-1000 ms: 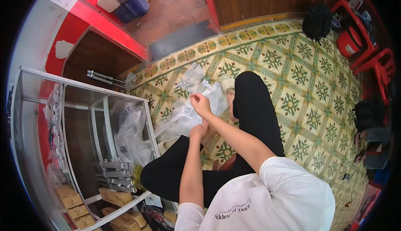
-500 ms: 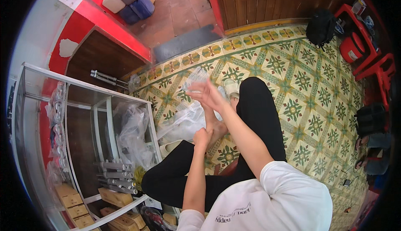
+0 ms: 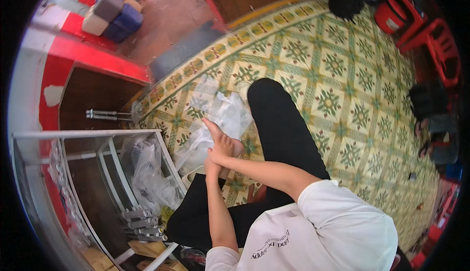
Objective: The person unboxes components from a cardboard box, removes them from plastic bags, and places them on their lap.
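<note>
My left leg is folded across, and its bare foot (image 3: 211, 129) points up and away from me. Around the ankle, my left hand (image 3: 212, 164) is closed, partly covered by the right wrist. My right hand (image 3: 223, 146) rests closed over the middle of the foot, fingers curled on the skin. Beyond the toes, a crumpled white plastic bag (image 3: 230, 115) and a clear plastic sheet (image 3: 204, 91) lie on the tiles. A pale shoe (image 3: 190, 176) sits beside the folded leg, and another pale shoe (image 3: 242, 89) shows by my right knee.
At left stands a glass display case (image 3: 88, 134) with plastic bags, metal shock absorbers (image 3: 144, 222) and cardboard boxes (image 3: 147, 248). Plastic jugs (image 3: 110, 11) are stacked beyond the doorway. A red chair (image 3: 443, 50), a red bucket (image 3: 390, 15) and a black backpack (image 3: 346, 0) stand at right.
My right hand, raised with fingers spread above the foot, has come down onto it. My left hand keeps its hold at the ankle. The whole view has shifted and turned slightly.
</note>
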Demonstrator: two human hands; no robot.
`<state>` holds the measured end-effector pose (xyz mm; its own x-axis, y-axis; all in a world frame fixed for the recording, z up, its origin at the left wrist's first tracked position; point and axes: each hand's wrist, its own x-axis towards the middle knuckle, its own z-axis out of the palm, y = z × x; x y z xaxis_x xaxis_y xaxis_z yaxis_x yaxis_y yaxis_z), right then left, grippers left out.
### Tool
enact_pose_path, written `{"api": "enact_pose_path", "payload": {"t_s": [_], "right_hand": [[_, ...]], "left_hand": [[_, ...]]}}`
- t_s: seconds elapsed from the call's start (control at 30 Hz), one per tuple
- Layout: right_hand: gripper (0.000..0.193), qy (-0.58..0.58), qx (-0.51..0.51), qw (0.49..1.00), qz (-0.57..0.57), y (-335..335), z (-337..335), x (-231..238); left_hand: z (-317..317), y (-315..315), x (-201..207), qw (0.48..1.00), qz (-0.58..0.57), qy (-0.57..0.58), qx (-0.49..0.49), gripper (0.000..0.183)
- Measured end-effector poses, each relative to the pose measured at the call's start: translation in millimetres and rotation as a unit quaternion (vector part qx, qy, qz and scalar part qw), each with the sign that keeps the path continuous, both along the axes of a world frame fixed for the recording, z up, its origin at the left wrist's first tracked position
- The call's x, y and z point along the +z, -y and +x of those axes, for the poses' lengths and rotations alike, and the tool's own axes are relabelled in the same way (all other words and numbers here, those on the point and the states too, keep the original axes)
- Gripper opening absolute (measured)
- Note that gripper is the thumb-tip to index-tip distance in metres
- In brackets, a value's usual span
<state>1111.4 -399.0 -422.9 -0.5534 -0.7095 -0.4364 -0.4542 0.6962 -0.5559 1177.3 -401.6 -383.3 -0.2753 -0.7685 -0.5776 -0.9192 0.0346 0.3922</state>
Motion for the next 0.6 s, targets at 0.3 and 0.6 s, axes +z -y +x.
{"api": "enact_pose_path", "payload": {"t_s": [0.3, 0.6], "right_hand": [[0.059, 0.120, 0.026, 0.992, 0.012, -20.9, 25.5, 71.7], [0.050, 0.171, -0.005, 0.985, 0.020, -19.8, 27.1, 76.6]], "left_hand": [[56.2, 4.9, -67.5, 0.990, 0.058, -0.117, 0.060, 0.043], [51.2, 7.6, -41.1, 0.994, 0.033, -0.070, 0.081, 0.047]]}}
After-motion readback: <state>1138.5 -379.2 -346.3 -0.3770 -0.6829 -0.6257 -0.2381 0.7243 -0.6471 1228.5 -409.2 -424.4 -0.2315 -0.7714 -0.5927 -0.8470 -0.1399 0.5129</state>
